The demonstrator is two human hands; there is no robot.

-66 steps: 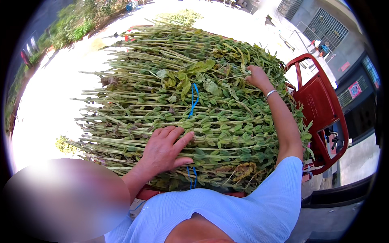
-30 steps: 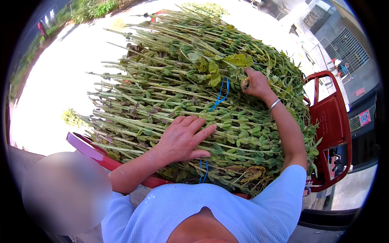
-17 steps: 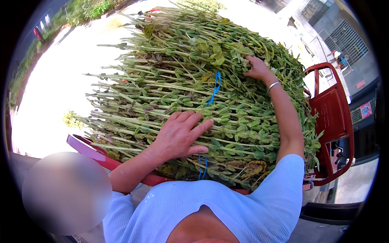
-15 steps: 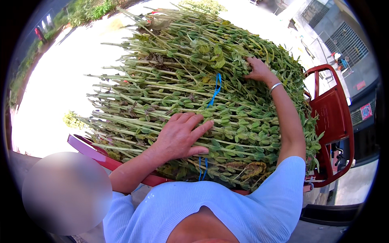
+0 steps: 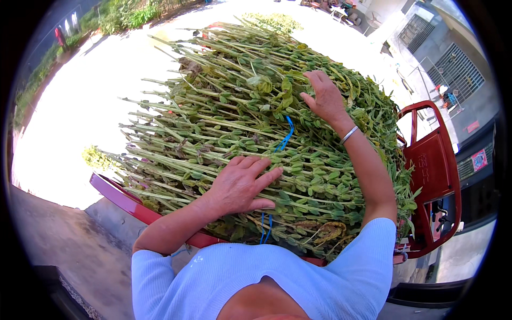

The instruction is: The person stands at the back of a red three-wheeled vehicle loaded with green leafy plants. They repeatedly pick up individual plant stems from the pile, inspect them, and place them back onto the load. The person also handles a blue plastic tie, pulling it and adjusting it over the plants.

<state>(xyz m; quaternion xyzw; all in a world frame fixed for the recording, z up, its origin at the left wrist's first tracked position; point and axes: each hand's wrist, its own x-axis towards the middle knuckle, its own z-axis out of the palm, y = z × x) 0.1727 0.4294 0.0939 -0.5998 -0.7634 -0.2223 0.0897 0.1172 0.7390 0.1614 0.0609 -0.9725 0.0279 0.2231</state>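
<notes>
A large heap of cut green stalks with pods [image 5: 314,178], looking like sesame, is piled in front of me with the bare stem ends to the left. My left hand [image 5: 240,186] lies on the near part of the heap, fingers stretched out and thumb apart. Farther off, my right hand [image 5: 325,98] is over the upper right of the pile, fingers curved and thumb spread, with nothing seen between them. A silver bangle [image 5: 349,134] circles that wrist. Blue twine [image 5: 287,134] runs over the stalks between the hands, and more blue twine [image 5: 266,228] shows below my left hand.
The heap rests on a red vehicle bed, whose side rail [image 5: 125,205] shows at left. A red metal frame [image 5: 429,154] rises at the right. Beyond are bright ground, a small green plant pile [image 5: 274,22] and a building with barred windows [image 5: 456,66].
My right hand has lifted off the stalks and moved left and slightly away from me, its fingers now more visible. My left hand stays in place. The view has shifted slightly.
</notes>
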